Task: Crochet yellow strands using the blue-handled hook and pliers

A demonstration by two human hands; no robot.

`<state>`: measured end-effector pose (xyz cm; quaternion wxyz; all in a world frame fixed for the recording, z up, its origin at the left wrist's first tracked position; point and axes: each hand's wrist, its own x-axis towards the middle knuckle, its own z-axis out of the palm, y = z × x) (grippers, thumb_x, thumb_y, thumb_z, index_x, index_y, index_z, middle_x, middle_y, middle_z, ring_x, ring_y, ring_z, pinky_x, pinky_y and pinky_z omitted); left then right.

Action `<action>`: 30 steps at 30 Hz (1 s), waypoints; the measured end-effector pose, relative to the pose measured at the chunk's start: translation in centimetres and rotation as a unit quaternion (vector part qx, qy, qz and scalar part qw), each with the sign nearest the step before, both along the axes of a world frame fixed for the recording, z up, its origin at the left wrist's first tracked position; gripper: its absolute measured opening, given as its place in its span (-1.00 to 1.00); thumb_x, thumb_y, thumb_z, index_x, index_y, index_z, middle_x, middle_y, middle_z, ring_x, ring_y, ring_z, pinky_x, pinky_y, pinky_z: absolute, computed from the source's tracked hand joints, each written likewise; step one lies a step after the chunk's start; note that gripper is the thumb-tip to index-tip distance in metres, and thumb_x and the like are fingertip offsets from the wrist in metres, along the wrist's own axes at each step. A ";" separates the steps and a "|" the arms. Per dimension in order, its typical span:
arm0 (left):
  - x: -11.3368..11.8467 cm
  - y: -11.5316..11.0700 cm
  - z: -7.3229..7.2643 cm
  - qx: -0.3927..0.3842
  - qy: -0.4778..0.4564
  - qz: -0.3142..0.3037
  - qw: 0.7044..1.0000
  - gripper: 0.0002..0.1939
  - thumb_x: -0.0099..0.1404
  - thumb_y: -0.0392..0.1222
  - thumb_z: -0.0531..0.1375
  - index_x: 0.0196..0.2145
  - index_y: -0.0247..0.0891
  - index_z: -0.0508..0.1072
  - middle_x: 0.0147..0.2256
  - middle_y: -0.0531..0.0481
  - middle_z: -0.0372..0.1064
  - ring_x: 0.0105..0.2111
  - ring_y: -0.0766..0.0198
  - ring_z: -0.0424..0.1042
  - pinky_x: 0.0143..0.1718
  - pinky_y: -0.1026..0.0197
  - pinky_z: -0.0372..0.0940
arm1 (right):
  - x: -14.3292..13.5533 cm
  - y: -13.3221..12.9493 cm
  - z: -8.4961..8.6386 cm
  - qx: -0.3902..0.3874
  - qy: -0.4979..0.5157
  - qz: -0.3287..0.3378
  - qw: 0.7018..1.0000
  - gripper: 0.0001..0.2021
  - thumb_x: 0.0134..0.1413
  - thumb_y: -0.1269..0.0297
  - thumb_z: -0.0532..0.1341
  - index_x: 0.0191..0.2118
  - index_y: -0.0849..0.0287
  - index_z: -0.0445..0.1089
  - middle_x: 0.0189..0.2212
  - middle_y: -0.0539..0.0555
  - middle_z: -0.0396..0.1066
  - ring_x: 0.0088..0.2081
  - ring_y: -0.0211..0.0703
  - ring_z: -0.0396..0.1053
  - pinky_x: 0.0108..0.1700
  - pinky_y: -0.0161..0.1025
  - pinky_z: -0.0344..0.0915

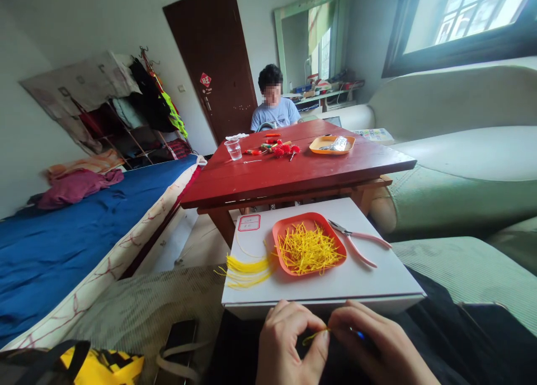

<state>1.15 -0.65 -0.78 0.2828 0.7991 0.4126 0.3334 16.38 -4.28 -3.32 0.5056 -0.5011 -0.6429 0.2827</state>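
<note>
My left hand (pixel 289 340) pinches a thin yellow cord (pixel 310 337) between thumb and forefinger; a small loop of it hangs below the fingertips. Facing it, my right hand (pixel 380 340) is closed, its fingertips meeting the cord's other part. A small blue spot shows by the right fingers, too little to name. Just beyond both hands, an orange-red tray (pixel 279 228) on a white box (pixel 251 295) holds a heap of short yellow cord pieces (pixel 309 248). Longer yellow cords (pixel 247 266) lie left of the tray. Pink-handled pliers (pixel 361 240) rest at its right, jaws toward the tray.
Behind the box stands a red table (pixel 251 178) with a plastic cup (pixel 233 149), red fluffy pieces (pixel 283 149) and an orange tray (pixel 321 150). A person (pixel 274 105) sits at its far side. A bed (pixel 104 206) is left, a sofa (pixel 461 155) right, a phone (pixel 180 334) lower left.
</note>
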 end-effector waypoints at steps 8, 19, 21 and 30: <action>-0.1 -0.2 0.6 -0.180 -0.037 0.044 0.982 -0.82 0.08 -0.16 0.12 -0.61 -0.25 0.39 -0.58 0.05 0.28 -0.48 0.26 0.24 -0.39 0.26 0.11 | 0.0 -0.2 -0.1 0.052 -0.023 0.006 0.998 -0.87 0.12 0.37 0.08 -0.35 0.08 0.35 -0.53 -0.05 0.33 -0.55 -0.30 0.32 -0.50 -0.43 0.27; 0.2 -0.3 0.6 -0.166 -0.038 0.034 0.985 -0.80 0.11 -0.15 0.11 -0.58 -0.26 0.40 -0.56 0.04 0.28 -0.50 0.28 0.24 -0.41 0.28 0.13 | 0.0 0.2 0.2 0.004 -0.018 0.001 1.000 -0.83 0.13 0.28 0.07 -0.44 0.10 0.34 -0.55 -0.05 0.34 -0.56 -0.30 0.31 -0.51 -0.44 0.26; 0.2 -0.3 0.5 -0.149 -0.030 0.026 0.988 -0.81 0.12 -0.17 0.11 -0.59 -0.26 0.39 -0.57 0.05 0.27 -0.52 0.29 0.24 -0.44 0.29 0.12 | 0.0 0.2 0.2 -0.001 -0.017 0.001 1.000 -0.82 0.14 0.26 0.07 -0.44 0.10 0.35 -0.55 -0.05 0.34 -0.55 -0.29 0.31 -0.50 -0.42 0.26; -0.3 0.1 0.3 -0.184 -0.026 0.010 0.983 -0.82 0.10 -0.16 0.15 -0.59 -0.26 0.41 -0.59 0.08 0.25 -0.51 0.31 0.23 -0.41 0.29 0.11 | 0.2 0.4 0.2 -0.015 0.001 0.024 1.000 -0.84 0.11 0.31 0.12 -0.48 0.11 0.32 -0.57 -0.09 0.32 -0.56 -0.31 0.28 -0.50 -0.44 0.22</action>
